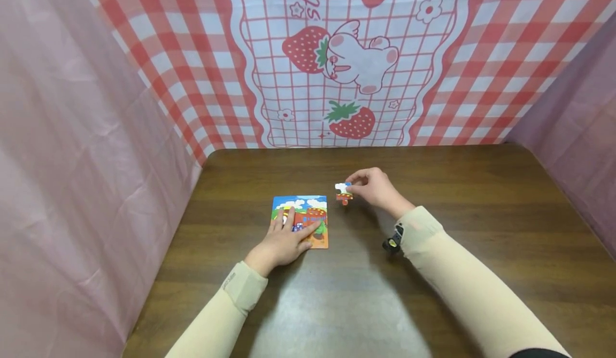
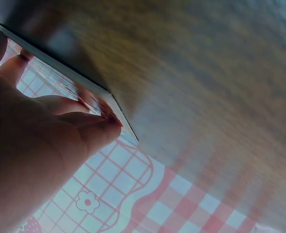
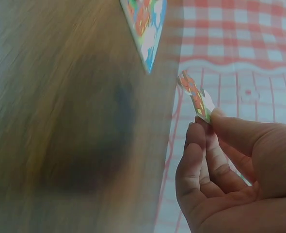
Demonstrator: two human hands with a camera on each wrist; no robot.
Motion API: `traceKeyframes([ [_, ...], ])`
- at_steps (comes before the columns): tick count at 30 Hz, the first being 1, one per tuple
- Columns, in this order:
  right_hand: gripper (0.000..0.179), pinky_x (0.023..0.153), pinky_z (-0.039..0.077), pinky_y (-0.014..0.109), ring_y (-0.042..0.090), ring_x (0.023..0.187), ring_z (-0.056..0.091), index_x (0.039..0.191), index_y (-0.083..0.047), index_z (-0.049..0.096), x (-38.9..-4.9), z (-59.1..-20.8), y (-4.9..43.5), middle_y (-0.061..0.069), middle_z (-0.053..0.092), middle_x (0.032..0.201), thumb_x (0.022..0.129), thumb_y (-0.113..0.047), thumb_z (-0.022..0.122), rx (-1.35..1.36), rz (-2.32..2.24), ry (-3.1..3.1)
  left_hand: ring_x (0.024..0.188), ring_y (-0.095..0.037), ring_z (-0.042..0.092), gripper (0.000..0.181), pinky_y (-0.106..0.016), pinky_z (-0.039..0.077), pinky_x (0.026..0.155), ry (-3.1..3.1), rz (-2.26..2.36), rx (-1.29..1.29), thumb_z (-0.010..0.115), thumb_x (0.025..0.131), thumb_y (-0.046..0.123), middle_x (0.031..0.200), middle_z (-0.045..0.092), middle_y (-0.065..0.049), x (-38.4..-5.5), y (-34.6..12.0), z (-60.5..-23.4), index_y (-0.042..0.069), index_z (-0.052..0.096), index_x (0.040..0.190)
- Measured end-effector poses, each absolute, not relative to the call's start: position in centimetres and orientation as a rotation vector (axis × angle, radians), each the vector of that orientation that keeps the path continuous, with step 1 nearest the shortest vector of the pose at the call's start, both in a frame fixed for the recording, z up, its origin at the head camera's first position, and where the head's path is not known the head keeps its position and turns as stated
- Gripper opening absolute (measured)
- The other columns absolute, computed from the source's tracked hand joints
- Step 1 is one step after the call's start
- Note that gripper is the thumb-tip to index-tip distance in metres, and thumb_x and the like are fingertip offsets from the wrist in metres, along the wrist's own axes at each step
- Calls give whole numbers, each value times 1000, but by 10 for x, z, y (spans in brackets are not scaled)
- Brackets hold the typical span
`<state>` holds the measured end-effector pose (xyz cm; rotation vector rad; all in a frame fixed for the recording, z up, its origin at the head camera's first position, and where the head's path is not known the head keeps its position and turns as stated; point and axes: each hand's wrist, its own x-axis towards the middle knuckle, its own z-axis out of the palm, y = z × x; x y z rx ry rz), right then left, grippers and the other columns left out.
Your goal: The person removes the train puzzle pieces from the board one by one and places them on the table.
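Observation:
A square, brightly coloured picture puzzle (image 1: 316,236) lies on the brown wooden table (image 1: 366,299), left of the middle. My left hand (image 1: 281,243) rests on it with fingers spread, covering part of the picture; in the left wrist view the fingertips touch the top near the puzzle's edge (image 2: 121,109). Between thumb and fingertips my right hand (image 1: 375,188) pinches a small jigsaw piece (image 1: 343,193) in white, green and red. In the right wrist view the piece (image 3: 196,94) is held up off the table, apart from the puzzle's corner (image 3: 151,46).
A red-and-white checked cloth (image 1: 197,53) with strawberry pictures hangs along the table's far edge. Pink curtains (image 1: 72,160) hang at both sides. A small dark device (image 1: 392,243) is strapped at the right wrist.

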<state>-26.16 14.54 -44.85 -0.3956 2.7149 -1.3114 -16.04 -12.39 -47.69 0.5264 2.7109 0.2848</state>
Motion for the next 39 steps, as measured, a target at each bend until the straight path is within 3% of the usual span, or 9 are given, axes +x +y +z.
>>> traceKeyframes([
  [6,21,64,51,29,23,78,69,109,3,75,-259,-455,182,12,74,91,94,-11,74,-313,-1379,2678,148,-53,0,57,-62,11,117,2719,262,530,46,107,49,166,1,-26,-161,-124,-479,44,28,161],
  [13,23,65,55,33,32,80,71,111,7,73,-253,-455,220,16,74,92,94,-9,74,-278,-1391,2683,149,-49,1,63,-58,12,118,2709,290,516,48,106,50,167,1,-23,-161,-125,-477,37,24,163],
  [20,27,68,57,37,31,80,71,114,8,72,-249,-458,253,17,74,94,95,-11,74,-228,-1357,2699,150,-48,0,66,-57,13,118,2718,252,511,47,105,52,167,0,-22,-162,-125,-476,32,23,164],
  [31,28,62,53,28,25,77,68,114,9,72,-246,-465,281,11,74,87,94,-12,75,-158,-1244,2712,150,-47,-2,69,-56,13,119,2723,213,510,46,105,53,167,0,-21,-162,-126,-479,31,19,165],
  [36,25,65,48,30,16,74,63,107,5,76,-247,-471,284,5,74,82,91,-14,77,-202,-1114,2821,150,-48,-1,69,-56,13,119,2723,223,518,46,105,53,167,1,-22,-161,-126,-479,30,21,164],
  [39,19,72,45,37,18,76,62,100,1,78,-249,-476,285,4,73,81,89,-16,79,-223,-1032,2891,150,-47,-1,68,-56,13,119,2721,225,517,46,105,54,167,0,-22,-161,-126,-478,31,21,164],
])
